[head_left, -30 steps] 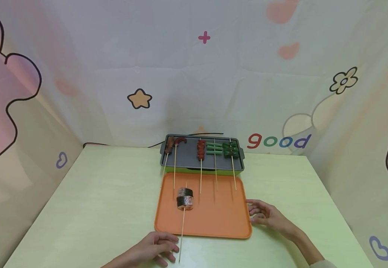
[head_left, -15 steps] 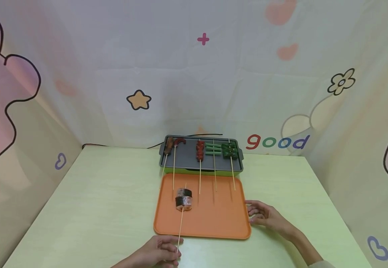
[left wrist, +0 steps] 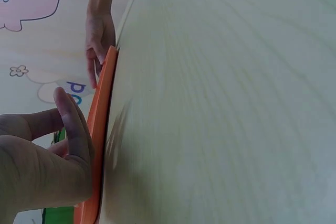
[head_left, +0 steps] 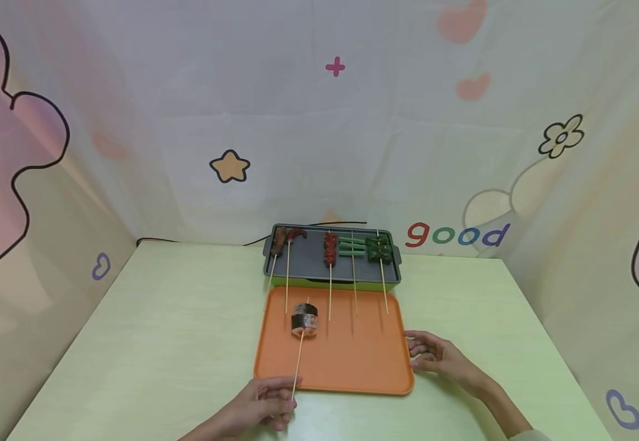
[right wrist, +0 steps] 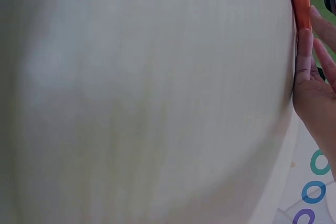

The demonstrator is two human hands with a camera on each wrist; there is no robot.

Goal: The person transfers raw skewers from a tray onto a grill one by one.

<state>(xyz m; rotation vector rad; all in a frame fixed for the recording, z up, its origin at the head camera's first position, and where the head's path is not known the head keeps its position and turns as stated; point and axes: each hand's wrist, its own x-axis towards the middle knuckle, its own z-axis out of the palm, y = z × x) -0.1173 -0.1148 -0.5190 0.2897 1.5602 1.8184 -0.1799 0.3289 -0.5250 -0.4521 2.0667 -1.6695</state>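
In the head view, my left hand point(head_left: 261, 401) pinches the bare lower end of a skewer's stick point(head_left: 298, 364) at the front edge of the orange tray point(head_left: 352, 373). Two thick pieces wrapped in black and pale skin point(head_left: 304, 320) are threaded on this skewer, over the tray's left part. My right hand point(head_left: 435, 354) touches the tray's right edge with fingertips and thumb, fingers loosely bent. In the left wrist view, the left hand point(left wrist: 58, 145) is beside the tray's rim point(left wrist: 102, 98); the stick is hidden there. The right wrist view has the right hand's thumb point(right wrist: 304, 51) against the rim.
Behind the tray stands a green grill with a grey top point(head_left: 308, 263). Several skewers lie across it, including a red one point(head_left: 330, 250) and a dark green one point(head_left: 378, 248), their sticks reaching out over the tray. A patterned cloth point(head_left: 308, 153) closes off the table's back.
My left hand has closed on the stick and moved slightly forward. The wrapped skewer has shifted a little away from me, toward the grill. My right hand stays at the tray's edge.
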